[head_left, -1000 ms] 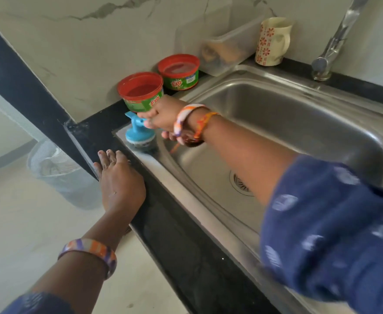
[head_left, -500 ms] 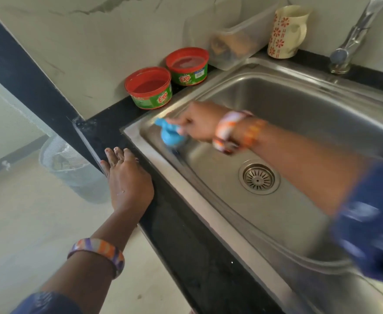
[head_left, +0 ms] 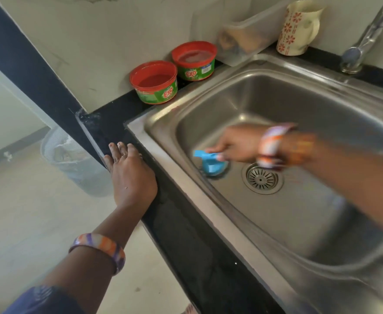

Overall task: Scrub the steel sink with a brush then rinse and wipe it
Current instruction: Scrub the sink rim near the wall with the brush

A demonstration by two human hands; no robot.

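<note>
Right hand [head_left: 235, 145] grips blue brush [head_left: 211, 165], bristles down on sink [head_left: 276, 223] floor just left of drain [head_left: 262, 177]. Left hand [head_left: 130, 175] lies flat, fingers straight, on black counter [head_left: 186, 234] edge left of drain.

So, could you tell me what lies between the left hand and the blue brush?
In the head view, the black counter edge and the sink's flat steel rim separate the left hand from the blue brush.

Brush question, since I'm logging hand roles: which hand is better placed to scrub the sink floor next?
Right. The right hand already holds the blue brush on the sink floor beside the drain; the left hand rests flat on the counter edge.
</note>
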